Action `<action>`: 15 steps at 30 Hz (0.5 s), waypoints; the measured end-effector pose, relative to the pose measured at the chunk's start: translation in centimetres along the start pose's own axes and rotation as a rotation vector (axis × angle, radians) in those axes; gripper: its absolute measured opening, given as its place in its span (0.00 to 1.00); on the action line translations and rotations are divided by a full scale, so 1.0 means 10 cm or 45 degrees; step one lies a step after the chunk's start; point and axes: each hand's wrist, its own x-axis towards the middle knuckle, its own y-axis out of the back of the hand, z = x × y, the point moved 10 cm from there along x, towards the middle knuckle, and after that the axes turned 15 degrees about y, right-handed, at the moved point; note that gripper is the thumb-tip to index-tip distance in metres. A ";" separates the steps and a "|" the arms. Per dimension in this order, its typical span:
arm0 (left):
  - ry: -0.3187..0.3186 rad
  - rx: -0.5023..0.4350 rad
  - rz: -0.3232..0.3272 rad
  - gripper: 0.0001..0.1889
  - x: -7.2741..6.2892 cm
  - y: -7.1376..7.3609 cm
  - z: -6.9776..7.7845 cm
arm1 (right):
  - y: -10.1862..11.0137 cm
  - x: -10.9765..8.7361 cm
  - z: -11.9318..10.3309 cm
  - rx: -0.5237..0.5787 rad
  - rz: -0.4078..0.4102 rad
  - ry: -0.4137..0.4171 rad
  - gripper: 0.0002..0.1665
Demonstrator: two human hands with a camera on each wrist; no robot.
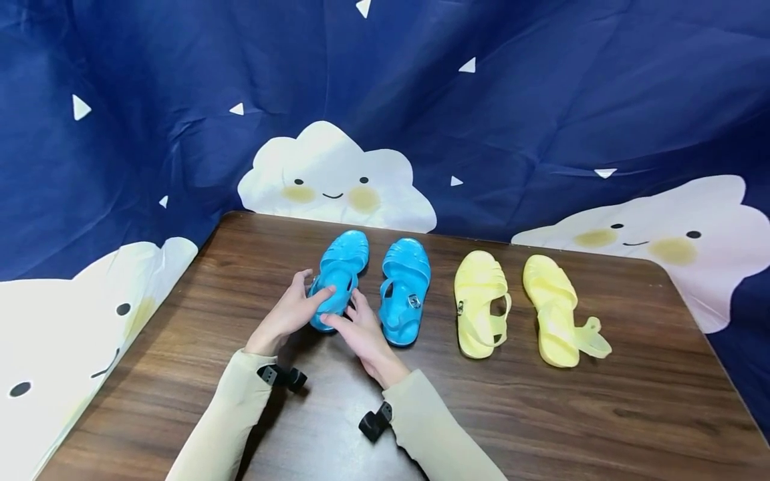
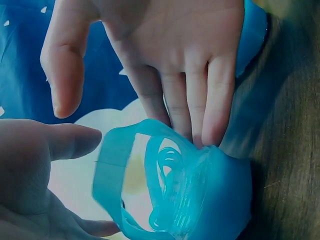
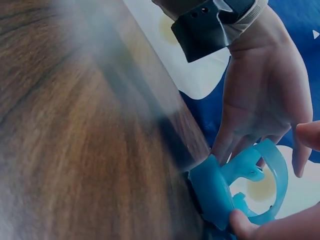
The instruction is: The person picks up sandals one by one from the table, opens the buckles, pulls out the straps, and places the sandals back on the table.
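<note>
Both hands are at the left blue sandal (image 1: 345, 250), whose toe faces the back of the table. My left hand (image 1: 289, 314) lies along its left side, thumb extended over the inside. On the other side, my right hand (image 1: 368, 337) has straight fingers against the sole's edge, as the left wrist view shows. The right thumb touches the heel in the right wrist view. The ankle strap (image 2: 112, 170) stands up as a loop around the heel. Just to the right sits the matching blue sandal (image 1: 407, 257), its buckle lying over the insole.
Farther right are two yellow sandals: one with its strap looped (image 1: 481, 274), the other (image 1: 550, 277) with its strap spread out to the right. The brown wooden table (image 1: 541, 427) meets a dark blue cloth (image 1: 481, 120) with cloud faces at its back edge.
</note>
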 end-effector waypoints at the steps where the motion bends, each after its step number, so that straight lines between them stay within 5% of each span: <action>1: 0.003 0.003 0.000 0.44 0.00 0.00 -0.01 | 0.00 0.00 0.00 -0.004 -0.005 0.002 0.54; 15: 0.001 0.057 -0.047 0.44 0.00 -0.01 -0.01 | -0.01 -0.06 -0.07 -0.159 -0.025 -0.008 0.54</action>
